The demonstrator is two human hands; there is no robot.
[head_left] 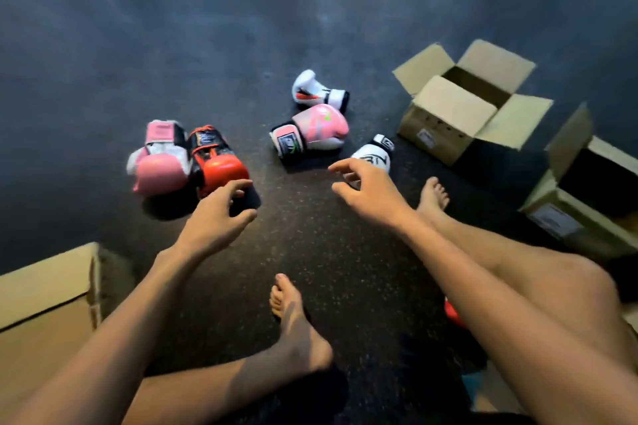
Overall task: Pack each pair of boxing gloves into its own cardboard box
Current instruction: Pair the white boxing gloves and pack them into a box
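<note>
Several boxing gloves lie on the dark floor. A pink glove (159,162) and a red-and-black glove (215,162) lie side by side at the left. Another pink glove (316,128) lies in the middle, with a white glove (316,90) behind it and a second white glove (374,152) to its right. My left hand (215,214) hovers just in front of the red glove, fingers loosely curled, holding nothing. My right hand (366,190) reaches out beside the near white glove, fingers spread, empty. An open cardboard box (448,114) stands at the right.
A second open box (587,190) stands at the far right edge, and a box flap (45,290) shows at the lower left. My bare legs and feet stretch across the floor in front. Something red (452,316) peeks out under my right leg.
</note>
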